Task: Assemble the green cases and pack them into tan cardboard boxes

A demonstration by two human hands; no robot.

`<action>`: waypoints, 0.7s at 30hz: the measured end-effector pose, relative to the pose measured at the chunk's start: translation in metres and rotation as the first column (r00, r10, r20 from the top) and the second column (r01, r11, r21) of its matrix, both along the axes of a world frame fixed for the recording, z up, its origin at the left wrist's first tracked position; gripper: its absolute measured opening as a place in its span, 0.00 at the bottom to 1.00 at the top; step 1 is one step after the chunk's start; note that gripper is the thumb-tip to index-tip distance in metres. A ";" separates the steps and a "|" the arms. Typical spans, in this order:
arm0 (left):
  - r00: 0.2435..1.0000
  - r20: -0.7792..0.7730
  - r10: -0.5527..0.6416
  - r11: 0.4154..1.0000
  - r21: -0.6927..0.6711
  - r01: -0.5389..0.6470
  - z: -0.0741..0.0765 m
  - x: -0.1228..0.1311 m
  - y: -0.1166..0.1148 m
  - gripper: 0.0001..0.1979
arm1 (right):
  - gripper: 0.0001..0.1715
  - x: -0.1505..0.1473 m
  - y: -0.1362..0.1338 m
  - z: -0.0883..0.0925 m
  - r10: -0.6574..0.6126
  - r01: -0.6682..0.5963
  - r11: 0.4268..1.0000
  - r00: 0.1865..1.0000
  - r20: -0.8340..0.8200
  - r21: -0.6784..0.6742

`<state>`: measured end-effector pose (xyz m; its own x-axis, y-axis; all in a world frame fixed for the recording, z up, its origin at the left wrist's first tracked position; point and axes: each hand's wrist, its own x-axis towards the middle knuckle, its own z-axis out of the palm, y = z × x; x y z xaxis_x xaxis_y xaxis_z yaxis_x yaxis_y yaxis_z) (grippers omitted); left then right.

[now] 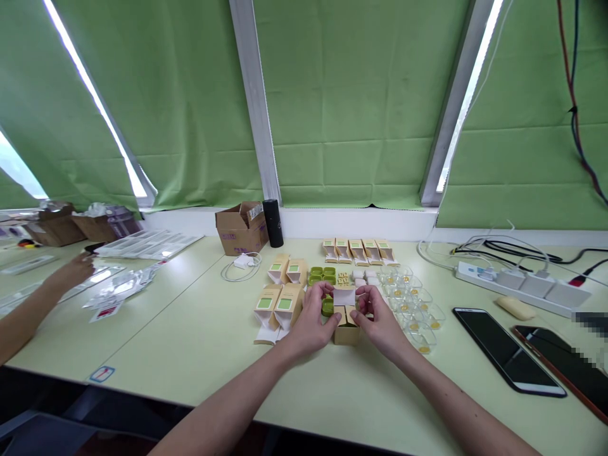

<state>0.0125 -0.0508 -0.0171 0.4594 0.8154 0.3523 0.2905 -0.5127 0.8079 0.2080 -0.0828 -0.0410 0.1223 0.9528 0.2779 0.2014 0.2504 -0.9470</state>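
Observation:
A small kraft cardboard box (346, 335) stands on the table between my hands, its white-lined lid flap raised and its side flaps folded inward. My left hand (310, 322) grips the box's left side, thumb on a side flap and fingers by the lid. On the other side, my right hand (380, 322) pinches the box near the right flap and lid edge. Just behind are green square cups (322, 273), small yellowish pieces (342, 278) and white blocks (365, 277). Clear plastic cups with yellow bottoms (412, 304) sit right of my right hand.
More kraft boxes (275, 305) stand to the left, and a row of them (358, 251) at the back. Right are a power strip (515, 286), cables and phones (508, 348). A carton (241, 229) and black cylinder (273, 223) stand behind. Another person's hand (76, 271) is far left.

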 end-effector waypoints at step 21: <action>0.994 -0.095 -0.047 0.981 0.183 0.064 0.005 -0.001 0.000 0.11 | 0.04 0.020 -0.021 0.037 0.038 -0.091 0.974 0.969 0.245 0.207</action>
